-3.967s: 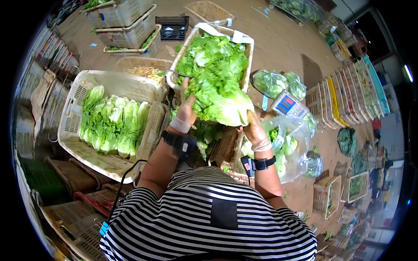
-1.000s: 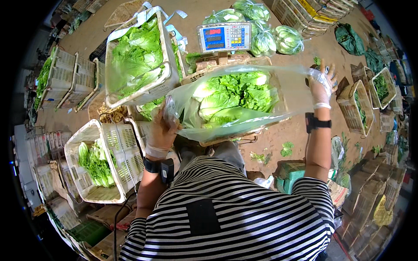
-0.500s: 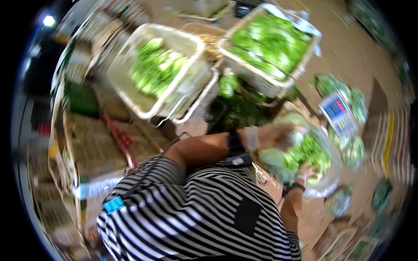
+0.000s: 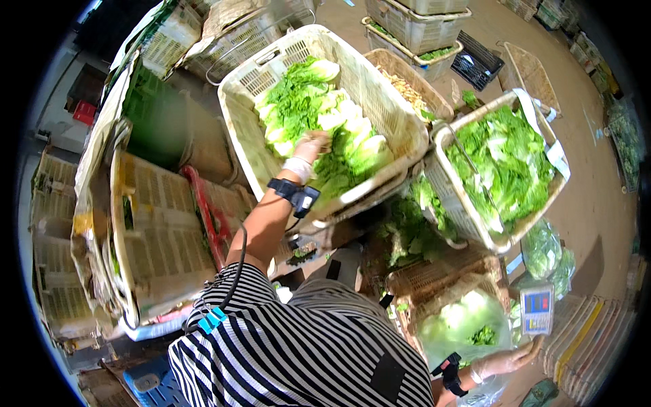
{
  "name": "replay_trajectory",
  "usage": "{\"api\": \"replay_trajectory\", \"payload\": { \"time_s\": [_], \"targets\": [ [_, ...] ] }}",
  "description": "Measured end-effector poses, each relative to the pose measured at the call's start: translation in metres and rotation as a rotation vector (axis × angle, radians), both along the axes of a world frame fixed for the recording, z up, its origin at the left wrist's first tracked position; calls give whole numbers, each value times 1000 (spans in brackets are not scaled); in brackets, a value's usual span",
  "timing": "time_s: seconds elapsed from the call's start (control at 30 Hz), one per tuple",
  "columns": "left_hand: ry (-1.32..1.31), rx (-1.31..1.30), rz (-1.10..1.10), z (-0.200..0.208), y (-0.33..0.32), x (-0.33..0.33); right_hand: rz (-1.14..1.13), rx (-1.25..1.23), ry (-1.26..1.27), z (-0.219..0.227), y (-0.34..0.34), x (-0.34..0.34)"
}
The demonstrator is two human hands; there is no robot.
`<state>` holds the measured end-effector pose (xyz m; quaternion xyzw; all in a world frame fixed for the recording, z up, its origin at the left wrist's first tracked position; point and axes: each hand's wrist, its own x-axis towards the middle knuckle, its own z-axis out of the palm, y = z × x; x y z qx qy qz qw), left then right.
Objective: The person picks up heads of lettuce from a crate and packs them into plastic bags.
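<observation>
My left hand (image 4: 312,145) is down in the big white plastic crate (image 4: 234,112), its fingers curled against a head of lettuce (image 4: 332,122). The fingertips are partly hidden, but the hand looks closed on the leaves. More lettuce heads lie around it in the crate. At the lower right, my right hand (image 4: 507,359) is stretched out flat and holds nothing. Just above its fingertips stands a digital scale (image 4: 537,311) with a lit display. Beside that hand, a clear plastic bag (image 4: 430,339) with lettuce in it sits open.
Another white crate (image 4: 471,217), full of loose lettuce, stands right of the first. Behind are stacked crates (image 4: 413,30) and a black crate (image 4: 477,62). Bagged greens (image 4: 542,247) lie near the scale. Large crates (image 4: 159,230) with a red strap fill the left side.
My left hand has gone from the plastic bag to the lettuce in the white crate on the left. My right hand has left the lettuce in the bag and is now beside it, opened flat.
</observation>
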<state>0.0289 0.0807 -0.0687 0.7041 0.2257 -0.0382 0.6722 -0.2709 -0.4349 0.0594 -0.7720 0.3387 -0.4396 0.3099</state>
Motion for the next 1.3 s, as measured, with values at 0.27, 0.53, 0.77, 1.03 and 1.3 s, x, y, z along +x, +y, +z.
{"api": "replay_trajectory", "payload": {
  "time_s": [0.27,0.53,0.77,1.03,1.3],
  "targets": [
    [-64,1264,13,-76,85,207,1049,-227,486,-89,267,278],
    [166,1816,-391,-97,98,324,920,-320,880,-121,309,322],
    [-458,1108,-49,-128,199,319,945,-319,763,-136,308,318],
    [-309,-785,159,-55,107,181,969,-264,719,-117,307,315],
    [182,-900,-301,19,-56,86,1000,201,110,8,230,274]
  ]
}}
